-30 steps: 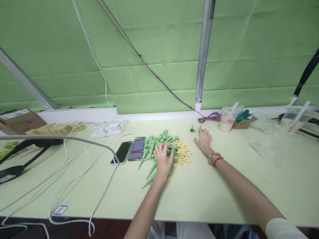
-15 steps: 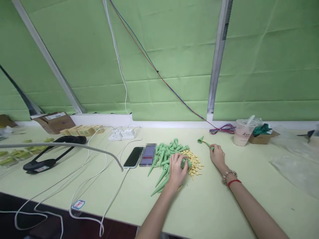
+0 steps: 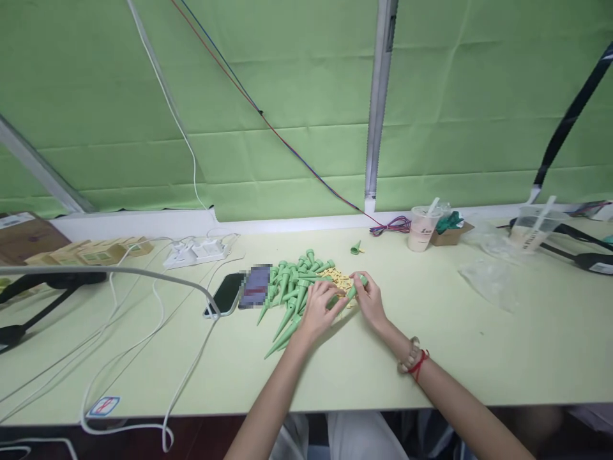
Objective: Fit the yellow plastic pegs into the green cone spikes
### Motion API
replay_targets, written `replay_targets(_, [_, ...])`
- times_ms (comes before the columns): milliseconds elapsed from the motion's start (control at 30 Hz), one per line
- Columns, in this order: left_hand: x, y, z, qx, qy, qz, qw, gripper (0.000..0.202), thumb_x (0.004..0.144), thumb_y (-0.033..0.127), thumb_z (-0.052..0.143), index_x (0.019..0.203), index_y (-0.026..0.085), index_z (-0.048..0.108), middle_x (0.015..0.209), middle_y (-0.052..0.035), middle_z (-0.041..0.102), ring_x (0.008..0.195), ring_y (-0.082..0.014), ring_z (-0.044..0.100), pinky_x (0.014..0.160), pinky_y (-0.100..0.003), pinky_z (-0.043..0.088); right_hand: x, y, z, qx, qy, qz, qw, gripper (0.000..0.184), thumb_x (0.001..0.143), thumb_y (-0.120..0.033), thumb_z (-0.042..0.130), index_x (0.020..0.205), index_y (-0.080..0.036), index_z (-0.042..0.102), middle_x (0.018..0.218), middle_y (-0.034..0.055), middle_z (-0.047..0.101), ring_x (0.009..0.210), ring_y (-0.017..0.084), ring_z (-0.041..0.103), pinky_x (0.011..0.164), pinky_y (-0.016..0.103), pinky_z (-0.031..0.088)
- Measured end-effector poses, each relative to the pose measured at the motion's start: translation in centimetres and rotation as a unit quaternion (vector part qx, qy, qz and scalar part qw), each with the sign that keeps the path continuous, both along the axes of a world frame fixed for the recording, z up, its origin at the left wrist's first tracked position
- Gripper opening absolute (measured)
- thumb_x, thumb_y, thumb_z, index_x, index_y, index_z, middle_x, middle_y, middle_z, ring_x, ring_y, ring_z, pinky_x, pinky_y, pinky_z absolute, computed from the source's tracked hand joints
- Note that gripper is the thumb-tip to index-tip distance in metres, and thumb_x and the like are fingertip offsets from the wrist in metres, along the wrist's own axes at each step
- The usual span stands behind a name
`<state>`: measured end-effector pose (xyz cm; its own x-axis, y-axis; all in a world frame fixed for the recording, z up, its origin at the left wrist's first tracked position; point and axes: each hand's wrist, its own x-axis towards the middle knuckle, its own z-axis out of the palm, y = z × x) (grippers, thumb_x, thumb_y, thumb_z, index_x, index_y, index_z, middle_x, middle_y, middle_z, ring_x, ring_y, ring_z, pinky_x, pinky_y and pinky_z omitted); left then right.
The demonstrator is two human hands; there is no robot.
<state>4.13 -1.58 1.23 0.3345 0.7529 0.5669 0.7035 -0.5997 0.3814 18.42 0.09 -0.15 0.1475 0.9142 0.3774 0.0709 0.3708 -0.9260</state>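
Observation:
My right hand (image 3: 370, 300), fingers closed, grips a green tapered plastic spike (image 3: 352, 291); part of it is hidden by the fingers. Beside it, my left hand (image 3: 320, 311) is curled around a green plastic piece, mostly covered, with its thumb reaching to the spike in my right hand. Under and left of my left hand lies a heap of green spikes (image 3: 288, 313), several with ribbed caps. Small yellow plastic pegs (image 3: 339, 276) are piled just behind my hands. Farther back, a green cone (image 3: 355, 247) with a yellow peg lies on its own.
Two phones (image 3: 226, 295) lie left of the heap, near white cables (image 3: 160, 313) and a power strip (image 3: 195, 252). At the back stand a pink drink cup (image 3: 421, 230), a small cardboard box (image 3: 447, 236) and another cup (image 3: 531, 233). Clear plastic bags (image 3: 488, 281) lie right.
My right hand has come back from beside the lone green cone to meet my left hand at the pile, still with a green spike. The view has swung right.

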Motion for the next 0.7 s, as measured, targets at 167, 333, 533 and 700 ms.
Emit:
replay_targets(167, [0.5, -0.1, -0.5, 0.020, -0.010, -0.010, 1.000, 0.011, 0.076, 0.031, 0.058, 0.074, 0.021, 0.063, 0.088, -0.0031, 0.058, 0.088, -0.0171, 0.051, 0.078, -0.032, 0.035, 0.2, -0.2, 0.2, 0.000, -0.008, 0.028, 1.000, 0.029, 0.074, -0.044, 0.057, 0.086, -0.018, 0.055, 0.080, 0.0014, 0.059, 0.063, 0.013, 0.053, 0.057, 0.024, 0.042])
replay_targets(333, [0.7, 0.3, -0.4, 0.013, -0.061, 0.028, 0.998, 0.012, 0.079, 0.028, 0.054, 0.074, 0.020, 0.061, 0.085, -0.0025, 0.060, 0.086, -0.0164, 0.053, 0.075, -0.032, 0.035, 0.0, 0.5, -0.1, -0.051, 0.114, 0.090, 0.988, 0.036, 0.069, -0.043, 0.064, 0.095, -0.021, 0.052, 0.066, -0.0041, 0.056, 0.045, 0.008, 0.047, 0.044, 0.021, 0.039])
replay_targets(533, [0.5, 0.4, 0.1, 0.020, -0.138, 0.085, 0.986, 0.015, 0.081, 0.030, 0.052, 0.079, 0.019, 0.061, 0.084, -0.0021, 0.063, 0.083, -0.0157, 0.056, 0.076, -0.031, 0.036, 0.1, 0.6, 0.2, -0.155, 0.247, 0.105, 0.951, 0.041, 0.062, -0.038, 0.073, 0.093, -0.018, 0.058, 0.073, -0.0012, 0.062, 0.050, 0.009, 0.055, 0.039, 0.018, 0.040])
replay_targets(700, [0.5, 0.3, -0.1, 0.027, -0.176, 0.116, 0.977, 0.017, 0.081, 0.031, 0.053, 0.084, 0.020, 0.066, 0.081, -0.0017, 0.068, 0.077, -0.0161, 0.057, 0.075, -0.032, 0.037, 0.0, 0.0, 0.3, -0.189, 0.361, 0.207, 0.890, 0.021, 0.066, -0.029, 0.072, 0.083, -0.020, 0.063, 0.087, -0.0003, 0.065, 0.081, 0.010, 0.062, 0.075, 0.018, 0.051])
